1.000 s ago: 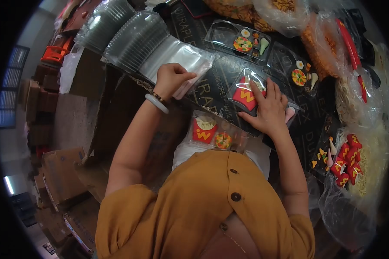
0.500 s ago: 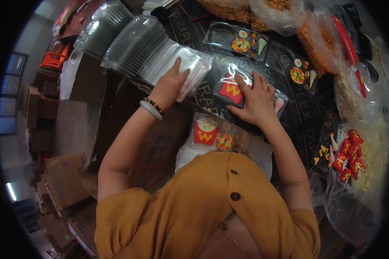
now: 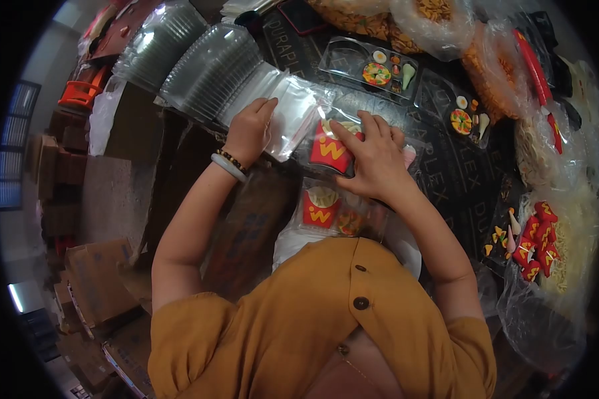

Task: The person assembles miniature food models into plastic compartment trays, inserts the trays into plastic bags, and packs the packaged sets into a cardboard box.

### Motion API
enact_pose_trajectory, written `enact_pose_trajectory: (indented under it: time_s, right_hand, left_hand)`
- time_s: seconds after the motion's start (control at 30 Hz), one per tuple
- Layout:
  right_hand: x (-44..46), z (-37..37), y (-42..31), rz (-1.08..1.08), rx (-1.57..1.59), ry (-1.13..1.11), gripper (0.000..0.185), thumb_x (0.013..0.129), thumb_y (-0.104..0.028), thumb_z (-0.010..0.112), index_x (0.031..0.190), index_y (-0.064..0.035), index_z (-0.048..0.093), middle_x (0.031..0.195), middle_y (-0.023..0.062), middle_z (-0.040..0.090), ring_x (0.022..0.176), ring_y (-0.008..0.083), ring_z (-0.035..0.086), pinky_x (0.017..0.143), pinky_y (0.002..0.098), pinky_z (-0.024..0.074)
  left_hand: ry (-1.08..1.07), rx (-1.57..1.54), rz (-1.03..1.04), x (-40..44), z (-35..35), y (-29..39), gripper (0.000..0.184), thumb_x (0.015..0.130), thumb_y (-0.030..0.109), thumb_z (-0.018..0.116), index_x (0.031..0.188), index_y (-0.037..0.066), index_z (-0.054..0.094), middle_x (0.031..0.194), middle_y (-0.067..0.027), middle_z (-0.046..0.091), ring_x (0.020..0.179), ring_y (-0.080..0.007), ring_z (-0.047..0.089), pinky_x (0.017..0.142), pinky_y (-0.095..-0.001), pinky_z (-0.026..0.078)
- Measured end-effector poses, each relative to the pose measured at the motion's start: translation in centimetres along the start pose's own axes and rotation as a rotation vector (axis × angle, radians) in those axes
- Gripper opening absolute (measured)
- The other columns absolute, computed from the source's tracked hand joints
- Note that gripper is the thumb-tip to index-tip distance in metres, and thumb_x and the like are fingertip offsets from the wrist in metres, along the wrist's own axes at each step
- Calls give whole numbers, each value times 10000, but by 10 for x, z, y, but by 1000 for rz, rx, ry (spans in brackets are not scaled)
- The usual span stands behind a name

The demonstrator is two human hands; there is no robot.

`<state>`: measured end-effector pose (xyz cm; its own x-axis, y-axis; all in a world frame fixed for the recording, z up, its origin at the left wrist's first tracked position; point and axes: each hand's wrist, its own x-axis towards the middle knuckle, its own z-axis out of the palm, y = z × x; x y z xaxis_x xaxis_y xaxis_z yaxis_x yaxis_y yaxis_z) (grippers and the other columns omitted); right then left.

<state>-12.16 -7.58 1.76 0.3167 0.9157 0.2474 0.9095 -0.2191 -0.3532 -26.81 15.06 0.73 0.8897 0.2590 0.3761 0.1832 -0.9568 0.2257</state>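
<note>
My left hand (image 3: 247, 135) is closed, its fingertips pinching the edge of a clear plastic bag (image 3: 285, 123) on a flat stack of such bags. My right hand (image 3: 377, 159) grips a clear plastic pack (image 3: 318, 169) from above, thumb at its near edge and fingers across its top. Inside the pack is a red toy french-fries box (image 3: 331, 147) with a yellow letter; the palm hides much of the rest. The pack's left side lies close to the bag opening. Another filled pack (image 3: 321, 206) with a red fries box rests near my lap.
Rows of nested clear plastic trays (image 3: 209, 70) stand left of the bags. Behind are a tray with toy food pieces (image 3: 377, 73), a second such tray (image 3: 462, 122) and a phone (image 3: 303, 16). Bags of orange pieces (image 3: 489, 73) and red toy boxes (image 3: 539, 239) sit at the right.
My right hand has slid the pack left, toward the bags. My left hand has gone from pointing fingers spread over the bags to pinching a bag's edge.
</note>
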Motion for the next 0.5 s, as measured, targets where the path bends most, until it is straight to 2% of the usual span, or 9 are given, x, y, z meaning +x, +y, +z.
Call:
enact_pose_trajectory:
  time_s: [0.1, 0.3, 0.4, 0.47, 0.5]
  right_hand:
    - [3, -1, -8, -33, 22, -22, 828, 528, -364, 762, 1297, -244, 482, 1301, 224, 384, 1214, 381, 359, 963, 456, 265]
    - [26, 10, -23, -98, 9, -47, 814, 525, -365, 755, 1286, -244, 492, 1282, 218, 401, 1198, 373, 375, 950, 447, 276]
    - [43, 27, -20, -101, -10, -19, 809, 524, -384, 748, 1275, -224, 496, 1235, 221, 424, 1174, 374, 389, 929, 446, 289]
    - [51, 32, -17, -89, -9, -11, 805, 528, -392, 744, 1270, -208, 495, 1202, 225, 437, 1156, 377, 398, 911, 446, 300]
    - [54, 33, -16, -16, -9, -44, 822, 523, -416, 737, 1273, -185, 492, 1214, 219, 438, 1162, 371, 399, 920, 443, 299]
  left_hand:
    - [-4, 80, -5, 3, -6, 7, 431, 718, -18, 579, 1145, 2, 525, 1042, -133, 577, 895, -313, 593, 733, -345, 505]
    - [-37, 90, 112, 6, -2, 1, 516, 718, -7, 579, 1221, 23, 465, 1151, -125, 531, 913, -307, 595, 742, -343, 508]
    - [-97, 13, 120, 9, -8, 4, 577, 675, -56, 615, 1227, 30, 473, 1201, -167, 518, 983, -339, 571, 772, -361, 502]
    - [-321, -120, 232, 12, -16, 3, 638, 673, -61, 590, 1283, 42, 433, 1287, -181, 465, 1000, -343, 568, 783, -368, 501]
    - [-322, -122, 234, 13, -22, 8, 638, 673, -61, 590, 1283, 42, 433, 1287, -181, 465, 1000, -343, 568, 783, -368, 501]
